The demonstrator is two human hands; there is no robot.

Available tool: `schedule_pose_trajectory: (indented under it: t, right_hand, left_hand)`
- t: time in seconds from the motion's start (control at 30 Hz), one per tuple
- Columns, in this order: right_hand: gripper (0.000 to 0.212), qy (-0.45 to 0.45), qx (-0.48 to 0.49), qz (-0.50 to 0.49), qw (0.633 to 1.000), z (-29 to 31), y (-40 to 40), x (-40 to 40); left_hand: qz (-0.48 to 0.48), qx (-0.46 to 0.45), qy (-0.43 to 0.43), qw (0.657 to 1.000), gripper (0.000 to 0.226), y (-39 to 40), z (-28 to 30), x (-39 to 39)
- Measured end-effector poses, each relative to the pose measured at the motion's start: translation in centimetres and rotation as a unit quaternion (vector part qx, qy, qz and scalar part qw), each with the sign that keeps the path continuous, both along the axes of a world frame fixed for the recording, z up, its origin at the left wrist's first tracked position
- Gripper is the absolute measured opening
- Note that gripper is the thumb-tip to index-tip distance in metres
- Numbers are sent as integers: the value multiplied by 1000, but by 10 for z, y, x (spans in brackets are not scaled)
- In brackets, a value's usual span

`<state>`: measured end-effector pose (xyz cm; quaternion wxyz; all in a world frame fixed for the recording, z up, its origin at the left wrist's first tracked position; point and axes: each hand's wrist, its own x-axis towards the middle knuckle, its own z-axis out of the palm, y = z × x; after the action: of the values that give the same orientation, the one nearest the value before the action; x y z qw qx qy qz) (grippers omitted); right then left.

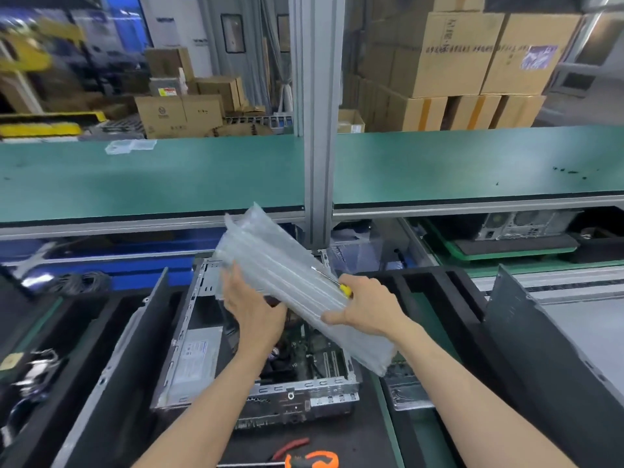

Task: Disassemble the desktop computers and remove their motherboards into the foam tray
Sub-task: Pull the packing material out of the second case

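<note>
Computer case sits open in the middle of the bench, motherboard still inside, directly under both hands. Air-cushion sheet held tilted above it. Left hand flat under the sheet, fingers straight. Right hand grips the sheet's edge plus a yellow-handled screwdriver. Orange tool at the near edge.
</note>
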<state>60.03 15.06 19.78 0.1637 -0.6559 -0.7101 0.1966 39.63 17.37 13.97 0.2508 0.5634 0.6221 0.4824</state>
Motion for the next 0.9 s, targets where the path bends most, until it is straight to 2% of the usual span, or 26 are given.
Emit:
schedule_pose_trajectory:
  t: [0.03,0.07,0.1,0.13,0.17,0.27,0.33,0.43,0.57,0.67,0.77,0.9]
  right_hand:
    - [38,44,0,-3,999,0,0,-1]
    - [35,79,0,2,997,1,0,-4]
    - [34,109,-3,12,994,2,0,-9]
    - [34,135,-6,23,991,3,0,-14]
    - [34,159,-11,31,987,3,0,-20]
    - [38,246,-20,53,968,7,2,-39]
    - [44,343,-34,63,936,10,3,-51]
    - [34,458,-103,57,881,15,7,-73]
    - [26,468,-114,29,876,14,14,-109]
    - [15,489,-109,35,865,13,14,-135]
    - [13,495,-111,31,861,12,12,-150]
    - [20,488,-107,13,866,7,14,-158]
  left_hand:
    - [-41,-25,-170,984,106,-4,3,2]
    - [-93,-53,-328,939,94,-7,7,5]
    - [-146,-85,-441,881,80,-9,10,9]
    - [-178,-107,-496,843,69,-12,15,12]
    - [-190,-117,-511,830,62,-13,21,15]
    - [-136,-100,-503,848,53,-12,37,11]
    - [-121,-89,-497,855,50,-13,46,-2]
    - [-102,-95,-515,846,61,-22,59,-30]
    - [-96,-87,-532,837,61,-39,70,-64]
    - [-79,-73,-516,850,56,-47,72,-92]
    - [-54,-69,-493,866,59,-53,74,-115]
    - [-41,-62,-498,864,60,-59,72,-135]
